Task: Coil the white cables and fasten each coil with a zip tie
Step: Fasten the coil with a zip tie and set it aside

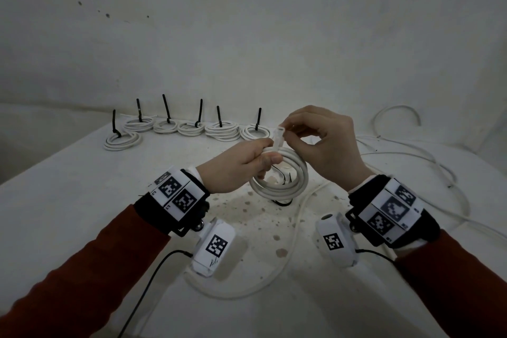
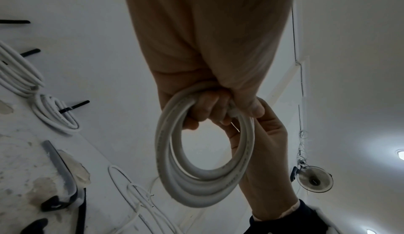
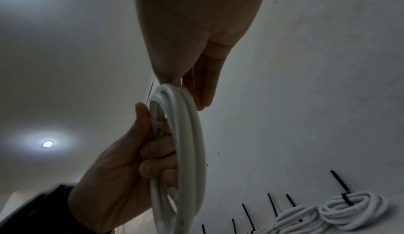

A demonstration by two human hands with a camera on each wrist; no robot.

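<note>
With my left hand gripping the coil and my right hand pinching its free end, coiling appears finished; next I need a zip tie.

Dim, greyish pictures lit by glaring ceiling lamps, with soft shadows, wide-angle bending at edges, and blurred close-ups.

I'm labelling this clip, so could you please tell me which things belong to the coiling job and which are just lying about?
Job:
- white coil gripped by left hand
- cable end pinched by right hand
- six tied coils
- loose cables

Lying about:
- wall fan
- ceiling lamp
</note>
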